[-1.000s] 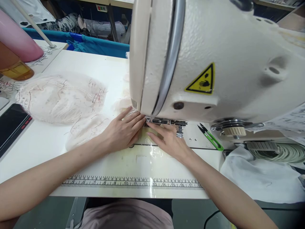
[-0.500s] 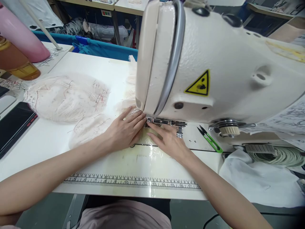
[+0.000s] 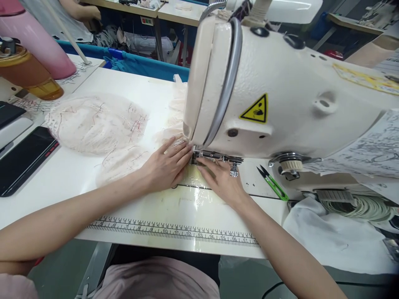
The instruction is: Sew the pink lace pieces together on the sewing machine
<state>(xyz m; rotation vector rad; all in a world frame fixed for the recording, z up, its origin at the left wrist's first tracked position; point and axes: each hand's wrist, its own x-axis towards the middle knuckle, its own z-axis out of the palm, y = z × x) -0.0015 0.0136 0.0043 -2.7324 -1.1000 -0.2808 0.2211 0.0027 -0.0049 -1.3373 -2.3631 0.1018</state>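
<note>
My left hand (image 3: pixel 165 165) lies flat, fingers stretched out, on pale pink lace fabric (image 3: pixel 175 109) just left of the needle area. That fabric runs back along the sewing machine's head (image 3: pixel 202 83), and part of it is hidden behind the head. My right hand (image 3: pixel 223 181) is at the presser foot (image 3: pixel 196 154), thumb and forefinger apart, the other fingers partly under the metal attachment (image 3: pixel 222 157). I see nothing held in it. More sheer lace fabric (image 3: pixel 99 122) with loose red threads lies to the left.
Green thread snips (image 3: pixel 273 183) lie right of my right hand. A phone (image 3: pixel 26 160), an amber bottle (image 3: pixel 43 83) and a pink bottle (image 3: pixel 46 45) are at the left. A printed ruler (image 3: pixel 174 231) runs along the front edge. White cloth (image 3: pixel 333 236) lies at the right.
The view has shifted slightly, so most things sit a little differently in the picture. Both hands stay beside the presser foot. A person's arm now shows at the back left.
</note>
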